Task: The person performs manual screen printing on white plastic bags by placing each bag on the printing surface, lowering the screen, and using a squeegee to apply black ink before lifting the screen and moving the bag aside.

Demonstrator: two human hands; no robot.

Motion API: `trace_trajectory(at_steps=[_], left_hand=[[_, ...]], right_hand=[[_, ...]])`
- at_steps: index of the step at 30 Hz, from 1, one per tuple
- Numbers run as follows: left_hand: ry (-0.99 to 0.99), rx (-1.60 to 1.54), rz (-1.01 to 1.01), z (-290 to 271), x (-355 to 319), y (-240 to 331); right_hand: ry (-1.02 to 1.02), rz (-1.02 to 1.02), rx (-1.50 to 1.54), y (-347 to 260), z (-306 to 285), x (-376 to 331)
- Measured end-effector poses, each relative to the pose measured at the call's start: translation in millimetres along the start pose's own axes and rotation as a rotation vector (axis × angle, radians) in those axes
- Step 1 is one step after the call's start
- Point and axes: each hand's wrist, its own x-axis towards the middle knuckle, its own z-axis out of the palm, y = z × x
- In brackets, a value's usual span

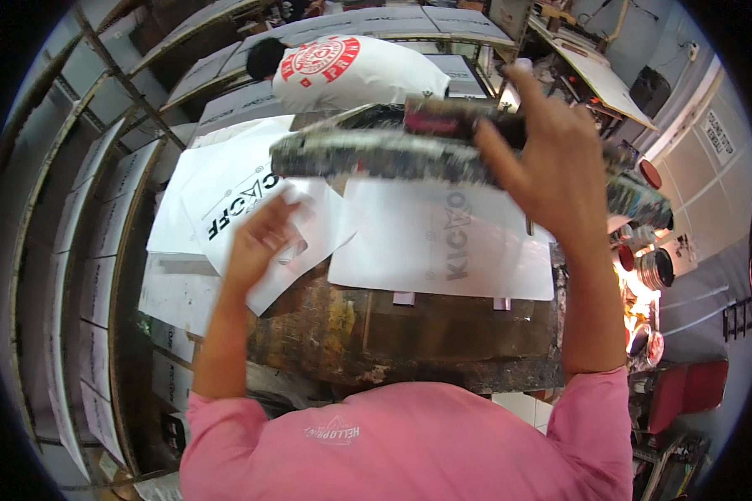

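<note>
1. Pink-sleeved right hand [551, 159] grips the ink-crusted long printing frame [443, 154], raised over the counter's [443, 342] far edge, long axis left-right.
2. Left hand [255, 242], fingers curled, pinches a white printed sheet [242, 196] below the frame's left end.

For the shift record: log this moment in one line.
right hand: grips ink-stained screen frame | left hand: on white sheet | table

Bright, even daylight; hot orange glare blown out near the right edge. Raised right hand [551, 159] motion-blurred. Strong fisheye bending, black vignette at the rim.
</note>
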Motion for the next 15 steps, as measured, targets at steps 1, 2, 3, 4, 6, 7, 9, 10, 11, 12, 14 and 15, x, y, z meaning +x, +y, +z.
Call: trace_trajectory(at_steps=[1,2,3,4,6,7,9,10,11,12,14,15], left_hand=[[-0.144,-0.350,0.103,59,-31,40],[-0.093,-0.559,0.109,95,-48,55],[-0.021,-0.758,0.106,114,-67,60],[-0.038,-0.979,0.042,121,-87,52],[0.026,-1.162,-0.129,129,-122,25],[0.083,-1.130,-0.241,137,-135,5],[0.165,-1.083,-0.419,151,-144,-26],[0.217,-1.070,-0.492,158,-149,-37],[0.259,-1.054,-0.566,164,-150,-46],[0.256,-1.015,-0.574,166,-148,-54],[0.278,-1.037,-0.630,168,-148,-72],[0.289,-1.045,-0.661,167,-146,-77]], right_hand=[[-0.083,0.019,0.036,-5,9,-16],[-0.111,-0.019,0.003,-6,11,-37],[-0.241,-0.084,0.046,-4,13,-57],[-0.371,-0.146,0.079,-1,10,-74],[-0.761,-0.176,0.251,3,11,-93],[-0.814,-0.170,0.319,7,19,-110],[-0.902,-0.153,0.459,19,53,-145],[-0.865,-0.113,0.474,23,75,-150],[-0.825,-0.065,0.485,28,97,-151],[-0.782,-0.012,0.493,36,120,-151],[-0.636,-0.037,0.486,67,188,-141],[-0.556,-0.068,0.433,76,208,-125]])
